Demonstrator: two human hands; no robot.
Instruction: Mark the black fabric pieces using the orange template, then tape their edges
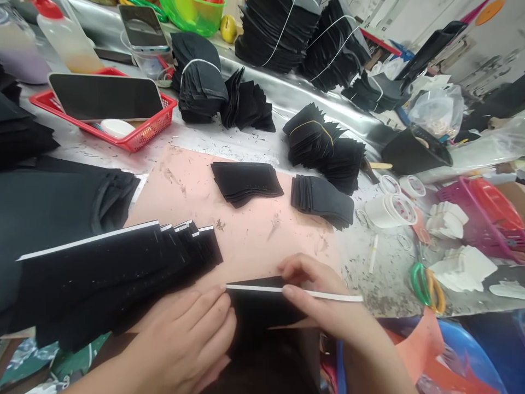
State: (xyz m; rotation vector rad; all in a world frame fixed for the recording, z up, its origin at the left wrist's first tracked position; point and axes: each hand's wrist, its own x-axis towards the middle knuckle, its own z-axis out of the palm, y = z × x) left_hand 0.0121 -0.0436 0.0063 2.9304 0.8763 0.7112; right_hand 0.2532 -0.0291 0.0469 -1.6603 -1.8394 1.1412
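Observation:
A black piece of sheet material (262, 309) lies at the near edge of the worktop, with a narrow white strip (254, 288) along its upper edge. My left hand (192, 328) grips the piece's left end, fingertips at the start of the strip. At the other end my right hand (318, 293) pinches the strip and the edge between thumb and fingers. Past that thumb the strip's loose end sticks out to the right. Left of my hands, black pieces with white-strip edges (115, 268) lie overlapped. Beyond are a small fanned black stack (248, 180) and a dark grey stack (322, 198).
A pink sheet (180, 191) covers the worktop's middle. Banded black stacks (311, 134) stand behind it. To the left, a red basket (143, 134) carries a phone (106, 97). On the right are tape rolls (389, 210), scissors (426, 284) and a blue tub (471, 350).

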